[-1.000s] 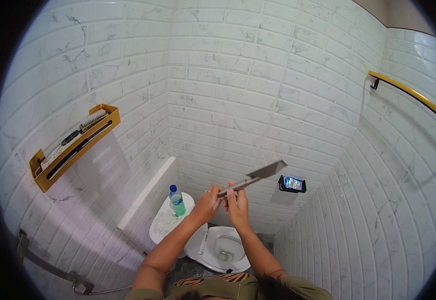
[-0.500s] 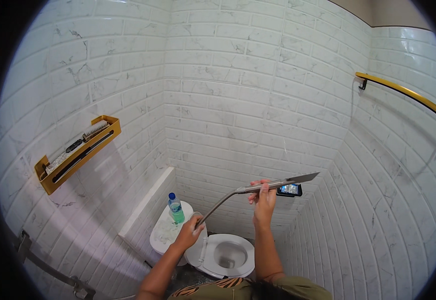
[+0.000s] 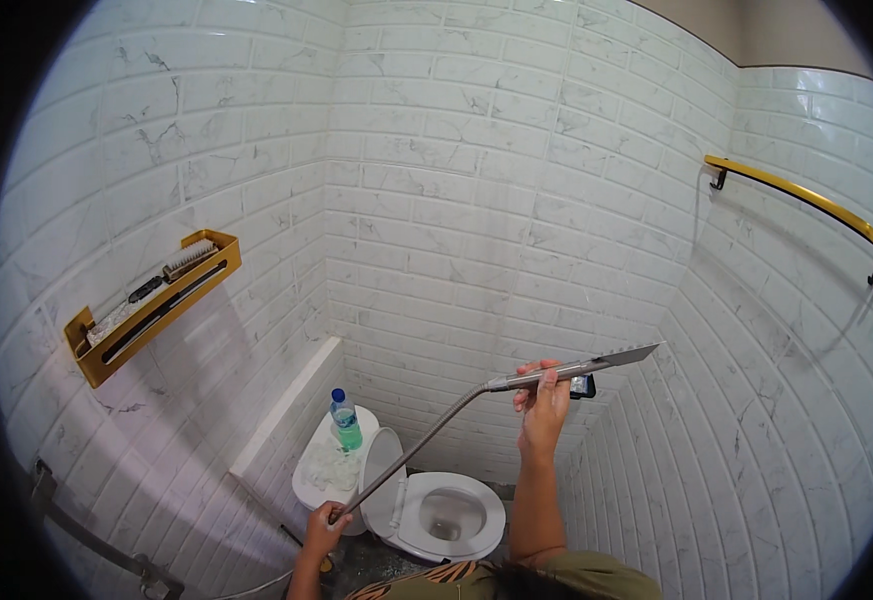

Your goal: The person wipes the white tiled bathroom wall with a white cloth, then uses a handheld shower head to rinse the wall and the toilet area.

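Observation:
A silver hand shower [image 3: 626, 356] with a flat, straight head is raised in front of the tiled wall, its head toward the right. My right hand [image 3: 544, 408] is closed around its handle, fingers wrapped from behind. From the handle, a grey metal hose [image 3: 421, 440] slopes down to the left. Low on the left, my left hand [image 3: 326, 530] grips this hose. Below and between my arms stands a white toilet [image 3: 486, 540] with its lid up. On the cistern top [image 3: 306, 487], a clear bottle [image 3: 347, 425] with green liquid and a blue cap stands beside whitish, wet-looking material.
A gold wall shelf [image 3: 156, 325] on the left holds a brush [image 3: 189, 258] and other small items. A gold and black rail [image 3: 801, 190] is fixed to the right wall. Behind my right hand, a small black-rimmed object [image 3: 584, 388] is partly hidden. A low white ledge [image 3: 286, 405] runs along the left wall.
My left hand has moved down and left along the hose, and more hose shows between my hands. The hand shower has shifted slightly right in my right hand.

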Motion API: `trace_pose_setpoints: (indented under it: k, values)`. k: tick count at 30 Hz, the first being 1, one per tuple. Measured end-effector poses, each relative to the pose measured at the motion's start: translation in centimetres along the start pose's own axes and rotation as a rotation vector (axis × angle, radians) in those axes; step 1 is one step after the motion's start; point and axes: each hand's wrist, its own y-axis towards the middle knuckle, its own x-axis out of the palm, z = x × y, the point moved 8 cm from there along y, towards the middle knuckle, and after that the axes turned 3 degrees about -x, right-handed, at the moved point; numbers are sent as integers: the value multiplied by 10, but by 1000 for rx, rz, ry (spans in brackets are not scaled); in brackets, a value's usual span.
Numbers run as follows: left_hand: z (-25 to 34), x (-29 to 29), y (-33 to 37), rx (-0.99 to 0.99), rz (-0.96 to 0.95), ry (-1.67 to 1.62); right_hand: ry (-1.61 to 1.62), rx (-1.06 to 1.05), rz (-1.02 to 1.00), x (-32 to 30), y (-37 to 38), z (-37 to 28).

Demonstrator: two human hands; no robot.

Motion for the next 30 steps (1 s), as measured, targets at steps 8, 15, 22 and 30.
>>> trace_pose_setpoints:
  k: [8,15,22,30]
  values:
    - [-13,1,-8,-37,24,8,15,-9,-45,27,0,-6]
    - [-18,-5,-11,-46,49,-11,22,-4,-92,47,-1,-5]
    - [-10,-24,-19,-63,114,-43,87,11,-141,70,-3,1]
    - [-16,-36,-27,-103,159,-61,132,20,-213,102,-6,8]
